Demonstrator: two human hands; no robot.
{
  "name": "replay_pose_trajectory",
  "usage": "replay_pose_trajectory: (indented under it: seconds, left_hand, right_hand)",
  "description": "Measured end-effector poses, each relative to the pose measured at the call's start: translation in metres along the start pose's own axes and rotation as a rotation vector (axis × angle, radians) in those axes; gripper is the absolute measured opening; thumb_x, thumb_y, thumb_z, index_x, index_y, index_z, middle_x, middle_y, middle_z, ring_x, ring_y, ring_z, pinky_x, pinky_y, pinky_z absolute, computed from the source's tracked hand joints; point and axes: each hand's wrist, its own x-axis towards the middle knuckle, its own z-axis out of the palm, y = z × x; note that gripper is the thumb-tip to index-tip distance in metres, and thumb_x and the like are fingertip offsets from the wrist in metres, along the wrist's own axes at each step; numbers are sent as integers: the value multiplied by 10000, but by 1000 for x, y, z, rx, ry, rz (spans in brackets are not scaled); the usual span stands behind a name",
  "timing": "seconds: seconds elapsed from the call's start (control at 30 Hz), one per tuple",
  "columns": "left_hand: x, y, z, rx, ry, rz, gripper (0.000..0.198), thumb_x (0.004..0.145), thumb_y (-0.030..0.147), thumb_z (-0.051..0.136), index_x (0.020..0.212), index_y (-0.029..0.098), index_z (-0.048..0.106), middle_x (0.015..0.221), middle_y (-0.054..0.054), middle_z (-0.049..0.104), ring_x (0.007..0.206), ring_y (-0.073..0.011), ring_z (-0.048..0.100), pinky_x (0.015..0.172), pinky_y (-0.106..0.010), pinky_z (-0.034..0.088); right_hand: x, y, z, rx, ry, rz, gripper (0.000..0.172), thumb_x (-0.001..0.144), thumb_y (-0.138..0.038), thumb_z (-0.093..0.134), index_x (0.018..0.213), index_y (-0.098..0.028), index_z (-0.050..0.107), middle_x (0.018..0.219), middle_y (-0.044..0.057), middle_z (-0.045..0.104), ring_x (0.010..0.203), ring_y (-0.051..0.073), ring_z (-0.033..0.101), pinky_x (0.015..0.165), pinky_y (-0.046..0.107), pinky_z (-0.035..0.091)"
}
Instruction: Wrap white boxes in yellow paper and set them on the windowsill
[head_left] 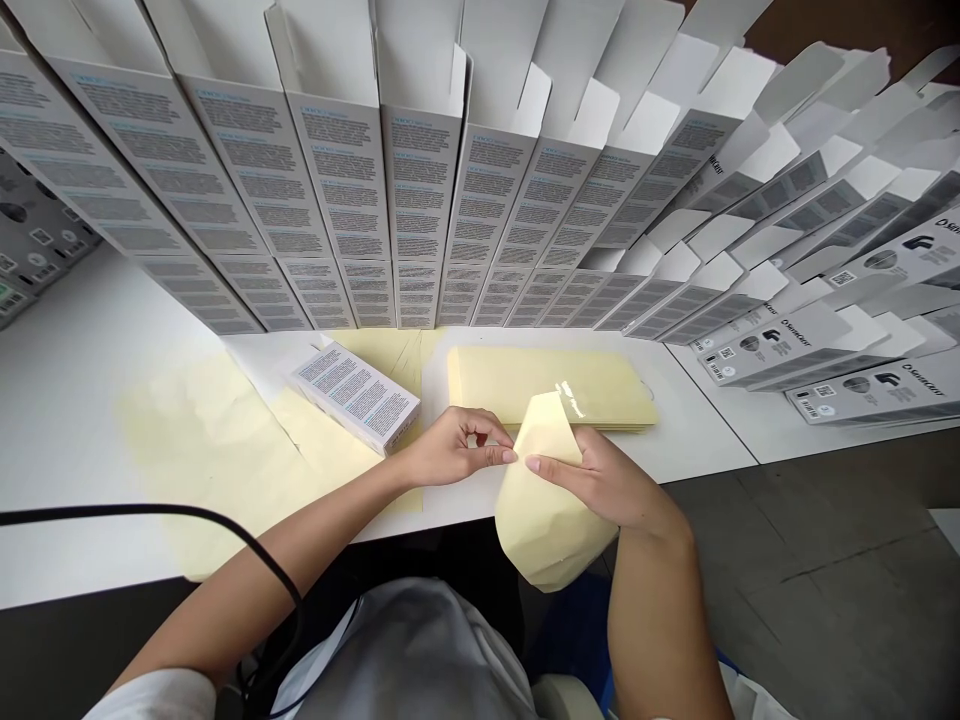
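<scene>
A pale yellow piece of paper, bent and rounded at its lower end, is held up in front of the table edge. My right hand grips its right side, thumb across the front and the other fingers hidden behind. At its left edge, my left hand pinches with thumb and index finger. Just behind lies a neat stack of yellow paper, with a shiny patch near the held piece. A closed white printed box rests tilted beside my left wrist.
Tall rows of open-topped printed boxes line the back of the white table. More boxes crowd the right. Loose yellow sheets lie on the left. A black cable crosses above my left forearm.
</scene>
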Motion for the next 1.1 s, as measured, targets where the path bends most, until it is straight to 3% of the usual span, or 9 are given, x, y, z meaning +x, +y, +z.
replay_pose_trajectory:
  seconds: [0.3, 0.5, 0.77, 1.1]
  left_hand:
    - [1, -2, -1, -42, -19, 37, 223, 847, 288, 676, 856, 68, 711, 855, -108, 661, 804, -149, 589, 717, -270, 464]
    - [0, 2, -1, 7, -4, 13, 240, 878, 296, 630, 870, 67, 702, 859, -102, 655, 792, -140, 577, 719, -270, 455]
    - [0, -1, 2, 93, 76, 48, 160, 815, 244, 670, 833, 92, 719, 849, -88, 679, 789, -140, 592, 688, -255, 451]
    - [-1, 1, 0, 106, 51, 59, 135, 795, 219, 666, 811, 93, 713, 841, -93, 686, 805, -149, 603, 705, -255, 465]
  right_hand:
    - [-1, 1, -4, 33, -35, 36, 427, 836, -504, 596, 1031, -126, 568, 1061, 109, 658, 978, 258, 614, 824, 346, 474]
    - [0, 3, -5, 96, -55, 14, 381, 851, -477, 605, 1014, -133, 580, 1038, 88, 665, 956, 234, 618, 804, 315, 477]
    - [1, -2, -2, 27, -4, -27, 276, 861, -427, 573, 917, -157, 556, 948, 60, 639, 880, 203, 587, 771, 307, 453]
    - [3, 7, -1, -23, -13, 53, 351, 836, -487, 579, 918, -147, 551, 975, 83, 632, 905, 234, 581, 774, 338, 463]
